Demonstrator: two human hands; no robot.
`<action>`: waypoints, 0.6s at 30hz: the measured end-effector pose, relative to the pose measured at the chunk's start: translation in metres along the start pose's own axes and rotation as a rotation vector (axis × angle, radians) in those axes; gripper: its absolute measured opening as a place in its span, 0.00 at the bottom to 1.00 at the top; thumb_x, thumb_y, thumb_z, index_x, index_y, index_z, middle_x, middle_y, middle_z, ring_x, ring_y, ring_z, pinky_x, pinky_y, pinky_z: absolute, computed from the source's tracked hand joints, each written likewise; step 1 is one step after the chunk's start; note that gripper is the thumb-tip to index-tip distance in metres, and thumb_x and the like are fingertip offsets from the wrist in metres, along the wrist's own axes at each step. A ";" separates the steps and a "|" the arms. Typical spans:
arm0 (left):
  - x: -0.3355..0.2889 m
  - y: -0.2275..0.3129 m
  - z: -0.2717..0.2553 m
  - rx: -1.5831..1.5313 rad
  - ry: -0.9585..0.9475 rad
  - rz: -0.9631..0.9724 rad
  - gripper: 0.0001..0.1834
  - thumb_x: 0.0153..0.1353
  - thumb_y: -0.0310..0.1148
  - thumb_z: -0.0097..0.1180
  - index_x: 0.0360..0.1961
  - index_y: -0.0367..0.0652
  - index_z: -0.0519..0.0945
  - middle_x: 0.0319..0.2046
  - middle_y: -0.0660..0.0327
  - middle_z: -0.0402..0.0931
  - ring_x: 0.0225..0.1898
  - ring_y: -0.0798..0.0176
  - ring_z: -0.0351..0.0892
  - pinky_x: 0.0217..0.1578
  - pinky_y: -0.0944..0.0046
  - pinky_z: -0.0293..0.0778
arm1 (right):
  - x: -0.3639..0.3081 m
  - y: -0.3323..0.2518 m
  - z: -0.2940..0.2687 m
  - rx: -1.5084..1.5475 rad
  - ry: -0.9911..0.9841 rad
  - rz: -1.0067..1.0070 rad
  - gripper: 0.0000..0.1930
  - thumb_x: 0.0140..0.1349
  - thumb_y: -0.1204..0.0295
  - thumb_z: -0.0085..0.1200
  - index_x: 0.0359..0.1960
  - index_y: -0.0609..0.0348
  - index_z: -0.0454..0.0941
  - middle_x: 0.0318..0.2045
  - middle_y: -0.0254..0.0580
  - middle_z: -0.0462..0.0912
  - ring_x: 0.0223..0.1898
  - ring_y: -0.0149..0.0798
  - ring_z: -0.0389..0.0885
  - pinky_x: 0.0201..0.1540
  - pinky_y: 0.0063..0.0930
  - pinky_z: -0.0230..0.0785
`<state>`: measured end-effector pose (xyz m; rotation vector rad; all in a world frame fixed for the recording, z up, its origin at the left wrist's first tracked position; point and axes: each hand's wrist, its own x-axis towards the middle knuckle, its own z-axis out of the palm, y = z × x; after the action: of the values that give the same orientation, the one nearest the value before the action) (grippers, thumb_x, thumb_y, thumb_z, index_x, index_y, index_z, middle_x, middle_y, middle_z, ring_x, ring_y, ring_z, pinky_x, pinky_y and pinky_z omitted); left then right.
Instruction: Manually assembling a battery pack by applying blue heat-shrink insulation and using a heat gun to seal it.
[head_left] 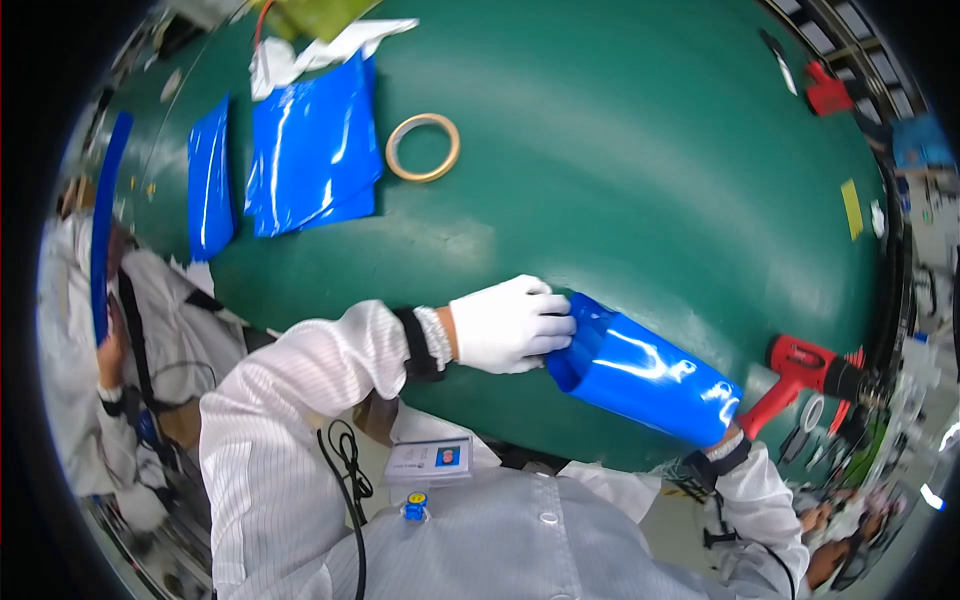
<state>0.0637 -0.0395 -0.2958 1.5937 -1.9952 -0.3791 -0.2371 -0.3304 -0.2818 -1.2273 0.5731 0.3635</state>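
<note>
A glossy blue plastic sheet (655, 375), curved into a tube, slants down to the right over the near part of the table. My left hand (510, 325), in a white glove, has its fingers curled together at the tube's left end and grips the edge there. At the tube's right end is my right hand (733, 436); only a bit near the wrist shows, and the blue plastic hides its fingers.
Flat blue sheets (315, 150) lie at the left of the green table (560, 130), beside a tape roll (423, 148). A red heat gun (800, 375) rests at right. At far left another person (150, 330) holds a blue strip (105, 220).
</note>
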 end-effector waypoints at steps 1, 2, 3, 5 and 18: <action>-0.002 0.000 0.003 -0.006 0.022 -0.026 0.19 0.53 0.40 0.65 0.44 0.45 0.85 0.54 0.64 0.79 0.59 0.61 0.71 0.59 0.56 0.65 | 0.001 0.003 0.002 -0.033 -0.013 0.014 0.19 0.67 0.67 0.57 0.56 0.61 0.77 0.51 0.51 0.83 0.51 0.49 0.82 0.55 0.41 0.74; -0.004 -0.001 0.006 -0.004 0.030 -0.018 0.20 0.53 0.40 0.65 0.46 0.45 0.84 0.54 0.63 0.78 0.60 0.61 0.71 0.59 0.56 0.66 | -0.002 0.008 0.003 -0.064 -0.025 0.027 0.19 0.67 0.67 0.57 0.56 0.61 0.77 0.51 0.51 0.83 0.51 0.49 0.82 0.55 0.41 0.74; -0.006 -0.001 0.008 -0.003 0.035 -0.005 0.21 0.54 0.40 0.65 0.48 0.45 0.84 0.54 0.63 0.77 0.60 0.61 0.71 0.58 0.55 0.67 | -0.013 0.012 -0.006 -0.092 -0.033 0.036 0.19 0.67 0.67 0.57 0.56 0.61 0.77 0.51 0.51 0.83 0.51 0.49 0.82 0.55 0.41 0.74; -0.011 0.001 0.006 -0.002 0.050 -0.022 0.21 0.54 0.40 0.65 0.49 0.45 0.84 0.54 0.63 0.78 0.61 0.61 0.70 0.59 0.56 0.66 | -0.018 0.010 -0.022 -0.142 -0.033 0.053 0.19 0.67 0.67 0.57 0.56 0.61 0.77 0.51 0.51 0.83 0.51 0.49 0.82 0.55 0.41 0.74; -0.015 0.006 0.008 0.039 0.005 -0.030 0.21 0.56 0.41 0.63 0.50 0.45 0.84 0.57 0.63 0.77 0.64 0.61 0.68 0.61 0.55 0.63 | 0.001 0.021 -0.011 -0.336 0.050 -0.032 0.18 0.66 0.68 0.57 0.56 0.61 0.77 0.51 0.51 0.83 0.52 0.50 0.82 0.55 0.41 0.74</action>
<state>0.0567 -0.0250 -0.3024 1.6488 -1.9884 -0.3499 -0.2502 -0.3343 -0.3016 -1.5702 0.5486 0.4138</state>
